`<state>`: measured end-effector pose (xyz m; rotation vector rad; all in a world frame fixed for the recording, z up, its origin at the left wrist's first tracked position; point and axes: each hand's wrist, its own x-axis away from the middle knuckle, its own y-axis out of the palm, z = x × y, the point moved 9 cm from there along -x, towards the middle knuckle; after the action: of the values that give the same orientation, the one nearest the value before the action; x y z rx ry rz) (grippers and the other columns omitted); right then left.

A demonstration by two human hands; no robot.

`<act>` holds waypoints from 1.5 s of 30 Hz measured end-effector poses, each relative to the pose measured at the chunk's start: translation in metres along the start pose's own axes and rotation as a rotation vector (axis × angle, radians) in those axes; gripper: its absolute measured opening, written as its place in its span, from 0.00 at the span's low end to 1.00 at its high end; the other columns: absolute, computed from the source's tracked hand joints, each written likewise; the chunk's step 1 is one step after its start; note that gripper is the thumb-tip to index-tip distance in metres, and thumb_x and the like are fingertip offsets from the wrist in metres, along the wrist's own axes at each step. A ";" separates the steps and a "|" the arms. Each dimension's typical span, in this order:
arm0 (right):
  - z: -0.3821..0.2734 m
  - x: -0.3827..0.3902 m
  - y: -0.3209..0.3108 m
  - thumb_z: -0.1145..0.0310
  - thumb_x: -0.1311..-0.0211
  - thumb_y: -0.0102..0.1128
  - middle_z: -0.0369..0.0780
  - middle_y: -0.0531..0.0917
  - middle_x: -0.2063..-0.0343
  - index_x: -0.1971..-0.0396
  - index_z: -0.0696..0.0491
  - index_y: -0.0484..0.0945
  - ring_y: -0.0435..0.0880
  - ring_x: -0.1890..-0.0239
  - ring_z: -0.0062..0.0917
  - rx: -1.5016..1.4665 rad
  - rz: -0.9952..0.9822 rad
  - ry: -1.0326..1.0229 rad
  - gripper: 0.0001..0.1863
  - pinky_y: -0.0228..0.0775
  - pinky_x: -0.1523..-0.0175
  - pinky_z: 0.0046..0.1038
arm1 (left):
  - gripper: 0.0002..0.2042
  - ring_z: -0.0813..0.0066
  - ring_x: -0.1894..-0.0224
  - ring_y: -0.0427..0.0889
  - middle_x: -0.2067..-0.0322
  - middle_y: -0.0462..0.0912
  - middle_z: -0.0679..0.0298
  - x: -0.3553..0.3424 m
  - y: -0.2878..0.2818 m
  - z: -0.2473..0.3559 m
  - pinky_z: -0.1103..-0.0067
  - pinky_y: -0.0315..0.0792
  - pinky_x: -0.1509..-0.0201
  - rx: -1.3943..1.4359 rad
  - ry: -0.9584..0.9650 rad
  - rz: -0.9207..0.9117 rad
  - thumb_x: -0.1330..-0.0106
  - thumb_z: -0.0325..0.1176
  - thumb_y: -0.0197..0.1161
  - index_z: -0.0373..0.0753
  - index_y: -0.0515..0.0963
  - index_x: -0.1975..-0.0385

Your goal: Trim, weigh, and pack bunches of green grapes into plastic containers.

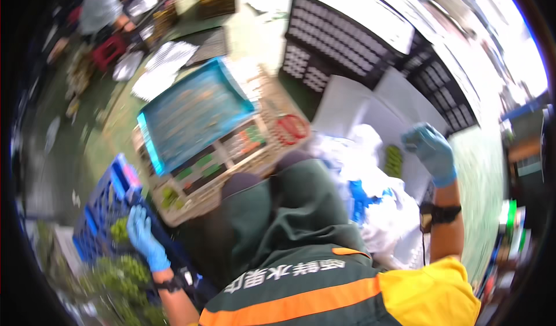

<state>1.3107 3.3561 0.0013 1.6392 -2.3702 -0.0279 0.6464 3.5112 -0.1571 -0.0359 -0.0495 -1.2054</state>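
My left hand [145, 237], in a blue glove, has its fingers stretched out beside a blue slatted crate [95, 213]. Bunches of green grapes [119, 277] lie around and below that crate. On the other side, my gloved right hand [431, 152] hovers over a dark crate [341, 33] lined with pale sheets [341, 103]. Its fingers look bent, but blur hides their tips and anything in them. Just left of it, a bunch of green grapes [394, 161] rests on the lining. Crumpled white bags [370, 146] with blue patches bulge at the crate's near side.
Ahead of my knees, a turquoise tray [194, 114] sits on a light crate [237, 166] with coloured pieces inside. Red-handled scissors [291, 129] lie to its right. At the far left, another person [101, 10] works near a red stool [109, 51].
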 end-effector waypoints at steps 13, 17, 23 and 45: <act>0.133 0.079 -0.092 0.60 0.42 0.58 0.35 0.81 0.68 0.59 0.55 0.75 0.77 0.66 0.17 0.166 0.076 0.402 0.16 0.69 0.60 0.20 | 0.43 0.65 0.43 0.68 0.43 0.65 0.57 0.193 0.389 0.099 0.75 0.59 0.40 -0.148 0.155 -1.101 0.48 0.43 0.68 0.35 0.48 0.37; 0.184 0.058 -0.029 0.63 0.45 0.47 0.49 0.64 0.44 0.43 0.50 0.64 0.60 0.40 0.43 1.035 -0.062 0.106 0.26 0.47 0.36 0.37 | 0.33 0.70 0.49 0.71 0.48 0.68 0.57 0.250 0.451 0.029 0.81 0.66 0.46 -0.010 -0.171 -1.233 0.45 0.29 0.63 0.34 0.55 0.41; 0.311 0.015 -0.054 0.66 0.45 0.46 0.44 0.52 0.35 0.38 0.53 0.56 0.52 0.34 0.34 1.310 0.061 0.352 0.32 0.44 0.33 0.33 | 0.16 0.75 0.67 0.78 0.66 0.79 0.59 0.257 0.421 0.066 0.81 0.74 0.60 0.037 -0.406 -1.312 0.54 0.20 0.47 0.30 0.74 0.63; 0.256 0.186 -0.221 0.42 0.42 0.37 0.52 0.77 0.59 0.64 0.58 0.77 0.74 0.53 0.45 0.987 0.507 0.765 0.32 0.64 0.48 0.37 | 0.06 0.73 0.67 0.75 0.68 0.78 0.59 0.154 0.353 0.070 0.80 0.70 0.59 -0.025 -0.143 -1.026 0.49 0.21 0.49 0.36 0.72 0.73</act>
<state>1.3955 3.0703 -0.2441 0.9042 -2.1104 1.7253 1.0297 3.4978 -0.0791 -0.1290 -0.1947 -2.2278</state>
